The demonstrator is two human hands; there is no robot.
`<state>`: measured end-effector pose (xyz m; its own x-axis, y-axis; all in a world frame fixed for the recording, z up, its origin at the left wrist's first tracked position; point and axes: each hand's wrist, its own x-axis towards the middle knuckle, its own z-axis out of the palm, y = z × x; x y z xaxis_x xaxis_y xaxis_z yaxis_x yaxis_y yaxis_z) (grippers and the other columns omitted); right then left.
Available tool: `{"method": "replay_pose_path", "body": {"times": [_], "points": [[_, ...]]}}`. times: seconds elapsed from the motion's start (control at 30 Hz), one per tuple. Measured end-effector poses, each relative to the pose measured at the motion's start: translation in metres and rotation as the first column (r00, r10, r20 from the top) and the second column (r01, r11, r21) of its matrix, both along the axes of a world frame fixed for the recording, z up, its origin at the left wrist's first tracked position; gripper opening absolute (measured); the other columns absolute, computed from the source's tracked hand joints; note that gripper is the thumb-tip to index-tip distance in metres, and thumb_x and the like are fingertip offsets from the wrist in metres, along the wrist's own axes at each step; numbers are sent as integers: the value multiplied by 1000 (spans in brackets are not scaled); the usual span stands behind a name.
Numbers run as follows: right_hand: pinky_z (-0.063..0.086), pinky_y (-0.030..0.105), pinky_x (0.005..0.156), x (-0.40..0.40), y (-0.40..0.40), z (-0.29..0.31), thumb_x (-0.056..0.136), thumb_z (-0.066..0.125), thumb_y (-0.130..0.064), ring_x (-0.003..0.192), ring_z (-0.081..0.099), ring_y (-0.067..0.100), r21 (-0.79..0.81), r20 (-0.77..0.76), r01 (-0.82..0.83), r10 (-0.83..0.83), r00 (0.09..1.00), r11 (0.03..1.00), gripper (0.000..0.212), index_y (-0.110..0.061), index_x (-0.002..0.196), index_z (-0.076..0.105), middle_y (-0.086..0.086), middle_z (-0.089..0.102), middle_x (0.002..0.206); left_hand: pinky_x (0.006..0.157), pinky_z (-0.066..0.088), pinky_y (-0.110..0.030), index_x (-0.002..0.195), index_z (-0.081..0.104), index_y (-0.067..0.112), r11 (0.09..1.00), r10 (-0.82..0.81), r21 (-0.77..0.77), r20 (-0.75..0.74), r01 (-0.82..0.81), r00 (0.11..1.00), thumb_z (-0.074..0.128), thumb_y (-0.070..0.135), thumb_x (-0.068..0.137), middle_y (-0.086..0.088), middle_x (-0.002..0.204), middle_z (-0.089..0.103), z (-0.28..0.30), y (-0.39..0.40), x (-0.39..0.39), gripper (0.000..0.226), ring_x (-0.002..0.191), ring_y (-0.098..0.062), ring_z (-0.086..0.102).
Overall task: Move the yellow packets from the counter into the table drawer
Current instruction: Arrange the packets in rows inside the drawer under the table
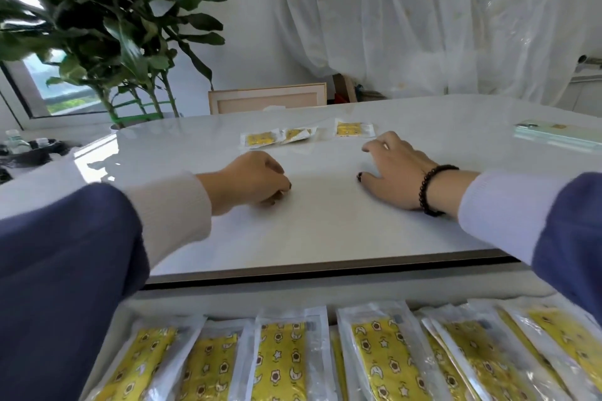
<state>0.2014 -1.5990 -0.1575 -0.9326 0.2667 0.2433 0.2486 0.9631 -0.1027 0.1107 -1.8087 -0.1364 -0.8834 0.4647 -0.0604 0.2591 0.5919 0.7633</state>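
Three yellow packets in clear wrappers lie on the far part of the white counter [325, 225]: one at the left [260, 139], one in the middle [298, 134], one at the right [353, 129]. My left hand [252, 181] rests on the counter with its fingers curled and nothing visible in it, short of the left packet. My right hand [395, 172], with a dark bead bracelet, lies flat with fingers spread, just below the right packet. The open drawer [228, 301] under the counter's near edge holds several yellow packets [381, 358] side by side.
A large leafy plant [107, 19] stands at the far left behind the counter. A pale flat box [560, 135] lies at the counter's right edge. A wooden frame [267, 98] and white curtains are behind. Bottles [14, 142] sit at the far left.
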Motion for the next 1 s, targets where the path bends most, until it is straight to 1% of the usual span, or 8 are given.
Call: {"method": "replay_pose_path", "body": {"times": [0.13, 0.2, 0.27, 0.37, 0.47, 0.6, 0.8, 1.0], "points": [[35, 46, 104, -30, 20, 12, 94, 35, -49, 132, 32, 31, 151, 160, 59, -84, 984, 987, 57, -18, 141, 32, 7, 28, 148, 60, 54, -24, 99, 56, 10, 998, 55, -12, 32, -54, 998, 65, 15, 88, -9, 99, 62, 8, 27, -25, 15, 85, -18, 63], [34, 44, 107, -48, 29, 17, 95, 36, -48, 135, 31, 32, 159, 220, 109, -143, 965, 981, 62, -17, 146, 25, 7, 24, 151, 64, 57, -28, 122, 45, 7, 994, 83, 68, 67, -88, 994, 65, 12, 88, -9, 107, 60, 9, 44, -38, 40, 89, -18, 65], [30, 43, 110, -65, 37, 17, 96, 32, -49, 138, 28, 33, 124, 286, 146, -176, 942, 982, 65, -19, 151, 13, 5, 13, 157, 69, 58, -31, 138, 32, 11, 997, 62, 57, -16, -61, 998, 63, 9, 88, -12, 120, 56, 4, 59, -50, 59, 90, -19, 64], [21, 42, 115, -78, 45, 12, 97, 19, -54, 144, 19, 32, 78, 352, 159, -176, 919, 984, 66, -26, 152, -2, -1, 3, 161, 101, 45, -39, 150, 19, 21, 982, -37, -187, -212, -3, 977, 51, 10, 90, -10, 147, 38, -3, 76, -64, 69, 123, -27, 48], [22, 38, 112, -82, 46, 18, 97, 22, -59, 143, 23, 31, 38, 379, 185, -185, 906, 982, 68, -28, 152, -2, 5, 11, 160, 117, 22, -43, 153, 10, 30, 914, -117, -405, -260, 2, 959, 43, 17, 93, -5, 159, 20, -3, 89, -77, 70, 143, -32, 22], [26, 39, 110, -77, 46, 19, 93, 26, -65, 140, 29, 32, 46, 384, 177, -181, 905, 983, 72, -31, 152, 5, 8, 20, 158, 118, 13, -41, 154, 11, 26, 842, -164, -539, -264, -4, 951, 38, 26, 98, -3, 159, 20, -7, 93, -83, 62, 146, -29, 17], [31, 40, 110, -60, 51, 18, 84, 30, -75, 137, 35, 30, 61, 371, 114, -128, 920, 992, 78, -35, 150, 14, 4, 27, 156, 109, 29, -38, 151, 17, 15, 872, -139, -483, -411, -86, 901, 45, 33, 96, -5, 155, 24, -9, 86, -73, 64, 140, -30, 30], [28, 34, 110, -48, 53, 21, 89, 40, -64, 138, 33, 24, -64, 285, 27, -7, 959, 998, 75, -28, 150, 16, -4, 24, 156, 111, 25, -38, 153, 15, 23, 812, -128, -571, -375, -120, 918, 39, 50, 95, -7, 156, 28, -7, 92, -78, 68, 141, -31, 28]]}}
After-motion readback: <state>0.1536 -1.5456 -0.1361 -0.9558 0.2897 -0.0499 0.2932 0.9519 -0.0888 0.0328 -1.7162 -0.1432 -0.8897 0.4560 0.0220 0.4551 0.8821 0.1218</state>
